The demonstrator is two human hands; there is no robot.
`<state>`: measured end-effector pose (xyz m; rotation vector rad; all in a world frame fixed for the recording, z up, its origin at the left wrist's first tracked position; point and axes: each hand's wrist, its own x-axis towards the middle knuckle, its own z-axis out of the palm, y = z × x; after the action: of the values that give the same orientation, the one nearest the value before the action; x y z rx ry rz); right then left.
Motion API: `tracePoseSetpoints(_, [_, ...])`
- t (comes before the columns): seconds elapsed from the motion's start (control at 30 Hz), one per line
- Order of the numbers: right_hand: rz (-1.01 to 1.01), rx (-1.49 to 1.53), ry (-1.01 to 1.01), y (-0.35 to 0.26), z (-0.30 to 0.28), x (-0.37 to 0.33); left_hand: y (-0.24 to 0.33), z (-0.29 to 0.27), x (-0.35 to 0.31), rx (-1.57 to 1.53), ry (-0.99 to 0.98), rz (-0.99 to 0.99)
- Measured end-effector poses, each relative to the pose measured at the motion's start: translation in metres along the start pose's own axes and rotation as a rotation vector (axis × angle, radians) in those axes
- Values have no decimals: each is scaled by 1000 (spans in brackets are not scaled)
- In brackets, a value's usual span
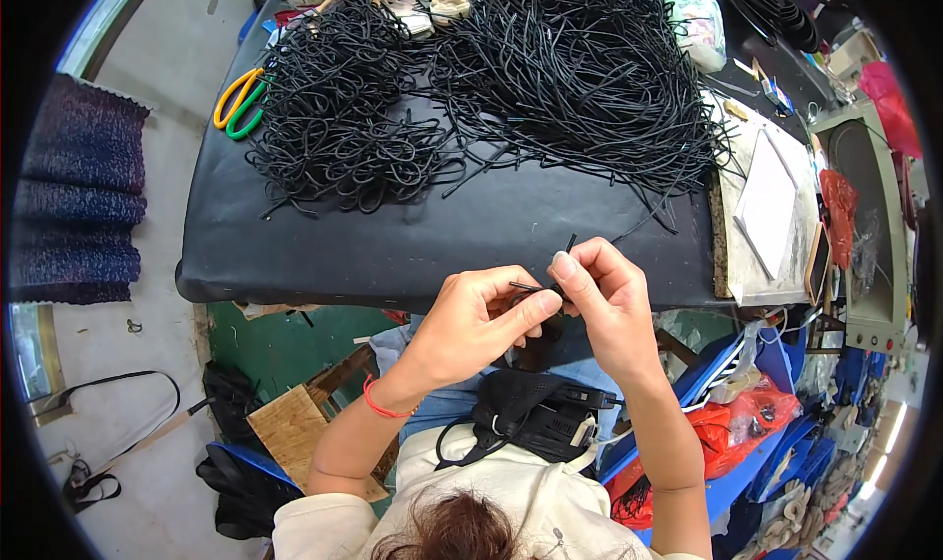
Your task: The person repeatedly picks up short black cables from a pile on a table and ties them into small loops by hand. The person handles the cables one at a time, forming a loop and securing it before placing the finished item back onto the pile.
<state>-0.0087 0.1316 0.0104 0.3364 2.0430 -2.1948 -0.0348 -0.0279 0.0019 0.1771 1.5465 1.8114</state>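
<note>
My left hand [486, 316] and my right hand [611, 300] meet just off the near edge of the black-covered table [393, 251]. Between them is a thin black cord [572, 243], pinched by both, thumbs against fingertips. One short end sticks up above the right thumb; another end pokes out over the left fingers. The rest of the cord is mostly hidden by the hands. Beyond them lies a large heap of long black cords [589, 79]. To its left sits a smaller pile of looped black cords [344, 108].
Scissors with yellow and green handles [241, 103] lie at the table's left edge. A white board [768, 206] rests on the right side. Below right hangs a red plastic bag [737, 427]. A wooden stool [295, 427] stands lower left. A black pouch [535, 422] sits at my waist.
</note>
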Motion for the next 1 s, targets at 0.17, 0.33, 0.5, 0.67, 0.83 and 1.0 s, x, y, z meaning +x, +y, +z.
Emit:
tracePoseSetpoints(0.17, [-70,1,38,3,2,0,-8,5,-1,-116,10,85])
tracePoseSetpoints(0.33, [-166,-84,107,3,5,0,-5,7,-8,-166,6,68])
tracePoseSetpoints(0.5, [-201,-205,156,1,9,1,-11,4,-14,-148,-8,116])
tracePoseSetpoints(0.67, [-56,39,41,0,3,3,-12,6,-3,-189,100,140])
tracePoseSetpoints(0.83, [33,28,-126,1,-12,-6,-13,1,-2,-91,68,157])
tracePoseSetpoints(1.0, [44,47,-173,-1,-14,-6,-9,-2,-5,-103,31,130])
